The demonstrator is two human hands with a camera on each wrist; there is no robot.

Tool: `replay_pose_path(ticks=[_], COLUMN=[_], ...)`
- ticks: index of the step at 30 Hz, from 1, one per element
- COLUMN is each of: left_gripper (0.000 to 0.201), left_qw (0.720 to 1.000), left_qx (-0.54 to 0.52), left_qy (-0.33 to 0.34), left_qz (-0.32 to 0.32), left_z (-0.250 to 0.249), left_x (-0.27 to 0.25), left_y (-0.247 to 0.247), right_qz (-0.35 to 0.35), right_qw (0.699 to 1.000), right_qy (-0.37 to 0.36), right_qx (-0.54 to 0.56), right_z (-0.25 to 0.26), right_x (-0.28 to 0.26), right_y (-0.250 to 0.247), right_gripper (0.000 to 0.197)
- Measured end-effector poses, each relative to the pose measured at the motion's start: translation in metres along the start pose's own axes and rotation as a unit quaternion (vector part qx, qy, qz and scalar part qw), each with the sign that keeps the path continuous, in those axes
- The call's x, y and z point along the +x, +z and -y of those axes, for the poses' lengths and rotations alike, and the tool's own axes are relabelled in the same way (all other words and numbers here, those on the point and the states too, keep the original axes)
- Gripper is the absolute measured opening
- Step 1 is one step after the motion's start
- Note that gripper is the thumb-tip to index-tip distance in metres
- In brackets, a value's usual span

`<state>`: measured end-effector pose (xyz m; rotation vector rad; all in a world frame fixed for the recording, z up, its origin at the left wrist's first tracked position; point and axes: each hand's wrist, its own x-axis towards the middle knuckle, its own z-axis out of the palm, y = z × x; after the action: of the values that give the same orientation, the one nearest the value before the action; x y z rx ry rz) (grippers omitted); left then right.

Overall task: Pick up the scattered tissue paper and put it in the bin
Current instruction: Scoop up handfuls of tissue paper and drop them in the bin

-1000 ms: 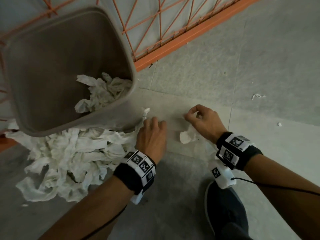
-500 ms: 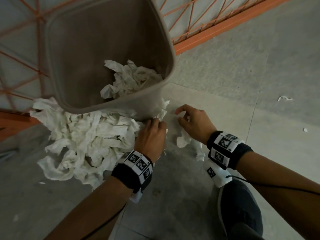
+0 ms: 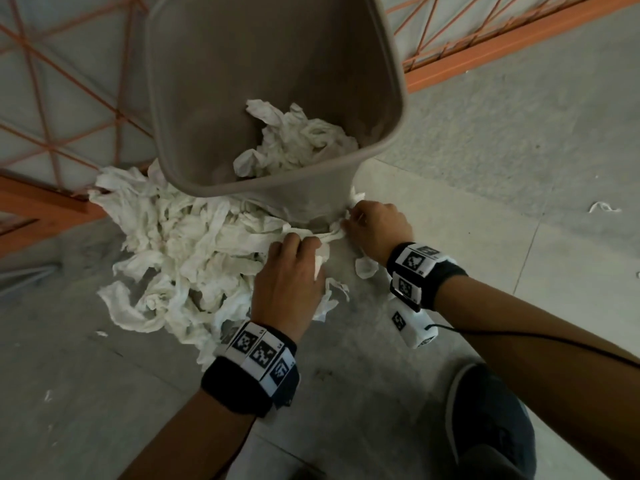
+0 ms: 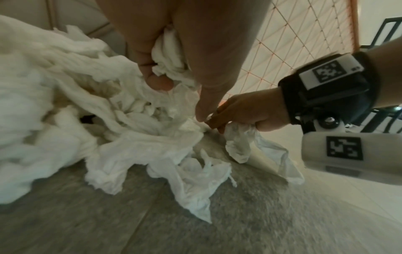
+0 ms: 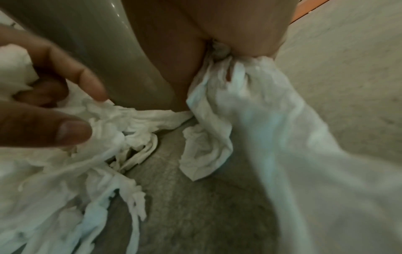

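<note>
Both hands are down at the foot of the bin [image 3: 273, 57] — a tall grey-brown tub standing on the floor [image 3: 450, 209] against an orange wire fence [image 3: 52, 98], with a wad of crumpled tissue in the bin [image 3: 294, 140] resting at the bottom.

The left hand [image 3: 285, 285] is clenched around a bunch of tissue; the left wrist view shows the white paper bulging out between its curled fingers [image 4: 156, 80] and palm. It sits at the right edge of the big tissue pile [image 3: 180, 258], which sprawls over the floor to the left of the bin's base and runs up against it.

The right hand [image 3: 375, 226] is just right of the left, hard against the bin's near right corner. It too is grasping tissue: in its own wrist view a sheet is gathered tight in the closed hand and hangs down in folds toward the floor, and the left wrist view shows that same hanging piece [image 4: 245, 142] trailing below the knuckles. The fingertips of the two hands nearly meet over a strip of paper at the bin's base.

Further right lies a stray scrap [image 3: 604, 207], well apart from the pile. A dark shoe [image 3: 491, 424] sits at the near right — black marker bands wrap both wrists.
</note>
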<state>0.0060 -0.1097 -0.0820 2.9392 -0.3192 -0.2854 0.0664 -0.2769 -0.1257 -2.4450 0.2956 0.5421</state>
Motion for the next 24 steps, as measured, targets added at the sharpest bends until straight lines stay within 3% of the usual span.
replay_pose_path(ticks=[5,9,11,13,16,17,21,24], left_gripper=[0.045,0.054,0.037,0.015,0.013,0.018,0.025,0.031], left_qw=[1.000,0.999,0.999,0.999,0.994,0.990,0.966,0.953], left_qx=[-0.019,-0.017,-0.020,-0.029,-0.104,-0.138,-0.222,-0.250], left_qy=[-0.023,-0.037,-0.041,-0.031,-0.015,-0.016,-0.049,-0.056], left_qz=[0.003,0.018,0.016,-0.002,-0.028,-0.039,-0.126,-0.161], left_z=[0.022,0.036,0.042,0.046,0.051,0.052,0.051,0.055], left_x=[-0.006,-0.004,-0.002,-0.004,-0.011,-0.015,-0.032,-0.042], left_y=[-0.006,-0.002,0.001,0.001,-0.008,-0.013,-0.031,-0.038], right_qz=[0.016,0.034,0.030,0.027,0.066,0.081,0.119,0.125], right_qw=[0.997,0.992,0.987,0.980,0.976,0.977,0.989,0.981], right_qy=[-0.026,0.005,0.018,0.024,0.013,0.004,-0.081,-0.119], right_qx=[0.074,0.121,0.160,0.196,0.207,0.196,0.027,-0.088], right_z=[-0.009,-0.021,-0.023,-0.020,-0.009,-0.004,0.014,0.020], right_x=[-0.015,-0.036,-0.045,-0.050,-0.058,-0.061,-0.063,-0.059], right_y=[-0.006,-0.015,-0.015,-0.014,-0.008,-0.005,0.018,0.033], right_gripper=[0.014,0.012,0.003,0.016,0.014,0.014,0.057,0.058])
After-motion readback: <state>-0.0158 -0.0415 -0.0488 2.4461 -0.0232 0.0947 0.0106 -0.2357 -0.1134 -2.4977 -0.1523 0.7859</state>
